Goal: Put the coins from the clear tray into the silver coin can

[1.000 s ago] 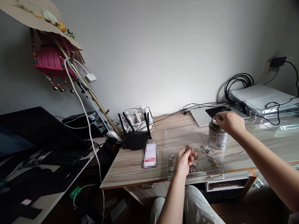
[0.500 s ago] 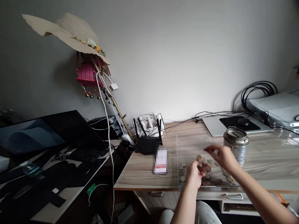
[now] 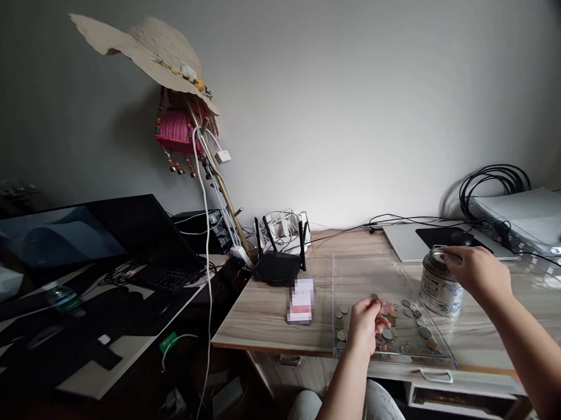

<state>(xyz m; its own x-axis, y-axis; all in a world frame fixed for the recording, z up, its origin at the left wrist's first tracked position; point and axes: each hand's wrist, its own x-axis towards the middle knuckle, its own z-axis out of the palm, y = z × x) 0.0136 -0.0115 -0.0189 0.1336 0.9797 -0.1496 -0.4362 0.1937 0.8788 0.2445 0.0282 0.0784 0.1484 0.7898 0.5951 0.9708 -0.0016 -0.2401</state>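
Your left hand (image 3: 367, 324) pinched a coin (image 3: 374, 298) above the clear tray (image 3: 359, 275), while your right hand (image 3: 484, 273), grip unclear, needed steadiness over the tin (image 3: 440, 292) beneath it.

coins (image 3: 425, 333) in tray (image 3: 359, 272), tin (image 3: 439, 293) to its right, phone (image 3: 301, 300) left, router (image 3: 278, 269) behind phone

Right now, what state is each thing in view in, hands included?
Left hand: pinching a coin over the clear tray.
Right hand: at the tin's top; any held coin hidden.
Tin: upright, top partly covered.
Clear tray: flat on the desk.
Other coins: spread in the tray's near half.
Phone: flat, screen lit.
Router: antennas up.
Computer screen: lit.
Straw hat: hung up.
Pink bag: hanging.
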